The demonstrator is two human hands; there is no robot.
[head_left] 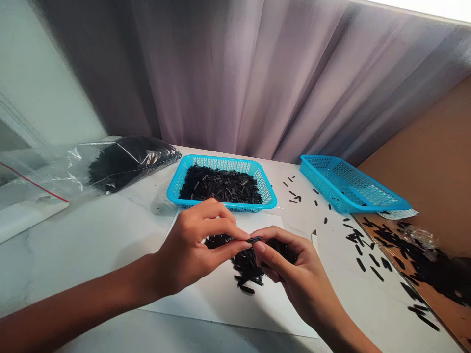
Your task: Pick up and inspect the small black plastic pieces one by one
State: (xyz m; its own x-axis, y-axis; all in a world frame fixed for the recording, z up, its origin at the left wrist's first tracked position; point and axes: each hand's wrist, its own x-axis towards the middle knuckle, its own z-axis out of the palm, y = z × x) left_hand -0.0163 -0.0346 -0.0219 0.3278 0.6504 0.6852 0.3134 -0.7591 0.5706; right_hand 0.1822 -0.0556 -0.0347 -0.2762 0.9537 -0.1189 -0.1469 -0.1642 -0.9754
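Your left hand (193,247) and right hand (290,279) meet at the fingertips, closed together on one small black sliver (254,239), though you can't tell exactly which fingers bear it. Your right hand also curls around a loose clump of slivers (283,252), and a heap of slivers (245,269) lies beneath both hands on a white paper sheet (221,309).

The pinched sliver is thin and gripped over very little of its surface, so a small slip in pressure could flick it away or drop it into the heap, where it would be hard to tell apart. Loosening your right fingers could shed the clump onto the sheet.

Your left fingers sit close to a blue plastic basket (221,169) full of slivers, so a careless lift could knock it. A small white pointed tool (314,241) lies just beside your right hand, and brushing it could nudge it or nick you. Stray slivers (362,264) scattered on the marble-patterned tabletop (91,245) could easily get mixed up or swept off.
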